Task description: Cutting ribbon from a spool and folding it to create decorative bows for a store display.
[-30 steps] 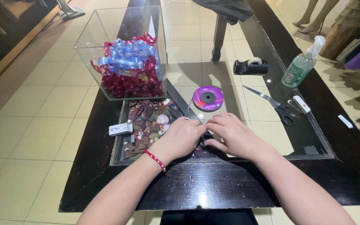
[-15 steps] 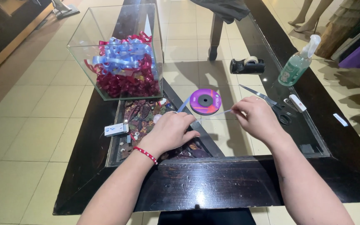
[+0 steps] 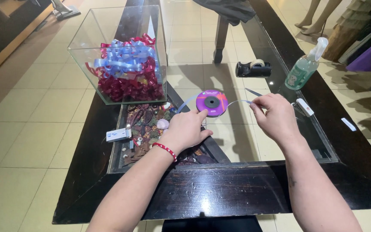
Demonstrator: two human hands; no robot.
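Drawn farther off the purple spool [image 3: 211,102], ribbon [image 3: 237,102] sits pinched in right-hand fingers [image 3: 257,103]; left fingers [image 3: 202,115] curl loosely.

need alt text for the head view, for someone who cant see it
Over a glass-topped table, the right hand pulls pale blue ribbon off a purple spool that the left hand steadies. A glass box of ribbon bows sits behind.

Glass box [image 3: 108,51] of bows, tape dispenser [image 3: 253,68], spray bottle [image 3: 305,68]
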